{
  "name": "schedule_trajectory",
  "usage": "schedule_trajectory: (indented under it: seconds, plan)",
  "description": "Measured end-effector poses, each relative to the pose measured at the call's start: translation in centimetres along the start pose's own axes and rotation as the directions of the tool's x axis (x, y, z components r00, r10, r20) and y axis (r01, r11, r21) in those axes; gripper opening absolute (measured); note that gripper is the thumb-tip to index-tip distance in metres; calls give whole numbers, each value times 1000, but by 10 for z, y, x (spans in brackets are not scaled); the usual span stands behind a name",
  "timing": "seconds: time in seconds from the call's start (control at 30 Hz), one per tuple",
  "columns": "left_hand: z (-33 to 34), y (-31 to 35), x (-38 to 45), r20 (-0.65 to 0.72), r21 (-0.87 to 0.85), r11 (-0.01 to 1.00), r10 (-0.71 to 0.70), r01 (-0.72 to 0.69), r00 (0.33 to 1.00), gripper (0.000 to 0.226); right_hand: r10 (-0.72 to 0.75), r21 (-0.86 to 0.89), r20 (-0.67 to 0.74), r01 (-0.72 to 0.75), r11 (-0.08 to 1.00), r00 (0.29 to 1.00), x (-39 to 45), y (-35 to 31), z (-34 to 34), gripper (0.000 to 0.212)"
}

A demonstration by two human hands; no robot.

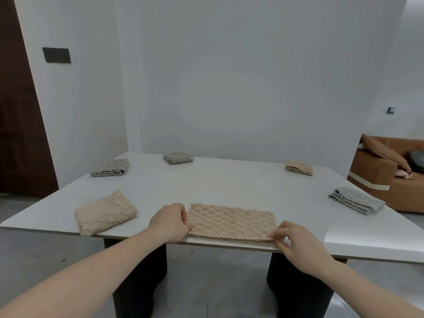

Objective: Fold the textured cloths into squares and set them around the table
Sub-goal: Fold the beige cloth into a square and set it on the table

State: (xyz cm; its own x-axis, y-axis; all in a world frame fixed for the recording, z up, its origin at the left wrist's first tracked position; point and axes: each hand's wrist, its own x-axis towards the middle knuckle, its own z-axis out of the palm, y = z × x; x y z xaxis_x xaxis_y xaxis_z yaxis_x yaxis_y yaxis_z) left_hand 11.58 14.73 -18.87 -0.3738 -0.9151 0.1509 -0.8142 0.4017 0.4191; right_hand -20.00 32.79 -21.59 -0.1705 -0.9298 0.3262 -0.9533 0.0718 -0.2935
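A beige textured cloth [231, 222], folded into a long rectangle, lies at the near edge of the white table [206, 184]. My left hand [169, 222] pinches its left end. My right hand [298, 243] pinches its near right corner. Folded squares sit around the table: a beige cloth [105, 212] at near left, a grey cloth [111, 168] at far left, a grey cloth [178, 157] at the back, a beige cloth [299, 168] at back right, and a grey cloth [356, 200] on the right.
The table stands on dark legs [140, 278] over a grey floor. A brown sofa [390, 177] with clutter stands to the right. White walls rise behind, and a dark door [20, 111] is at the left.
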Motion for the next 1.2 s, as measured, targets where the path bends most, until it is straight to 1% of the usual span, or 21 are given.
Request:
schedule_trajectory:
  seconds: [0.1,0.27,0.33,0.4,0.47,0.53,0.6,0.7,0.8,0.87,1.0,1.2]
  plan:
    - [2,2,0,-6,58,998,11,-11,1000,24,9,2,26,-9,1000,1000,-1,-2,2,18]
    - [-3,11,-1,-29,121,992,49,-46,998,23,90,55,67,-93,994,994,1,-12,-6,17]
    - [-5,19,1,-83,115,990,85,-75,993,20,119,101,32,-121,987,992,8,-18,-10,15]
    - [-3,33,4,-98,46,990,137,-133,986,16,143,158,-33,-136,978,989,19,-24,-10,14]
    - [6,49,7,-38,-27,973,230,-231,973,16,164,168,-56,-152,974,985,33,-29,-5,18]
    - [21,63,13,74,-3,939,344,-344,936,33,178,122,-18,-175,977,984,48,-32,4,33]
    - [37,74,18,166,44,916,387,-399,907,52,212,57,56,-215,975,976,59,-34,16,50]
    - [57,81,25,288,77,922,344,-379,894,66,271,-52,179,-266,963,946,67,-37,33,65]
    - [69,77,33,367,160,916,292,-369,883,75,293,-123,241,-270,955,925,68,-33,44,68]
    - [73,73,40,367,181,916,275,-359,888,79,298,-140,251,-271,953,921,72,-27,47,71]
    - [76,71,51,349,171,925,265,-339,899,81,300,-150,255,-269,951,919,81,-15,49,75]
    - [65,49,75,323,177,956,167,-233,931,78,327,-138,262,-300,944,908,91,-5,46,80]
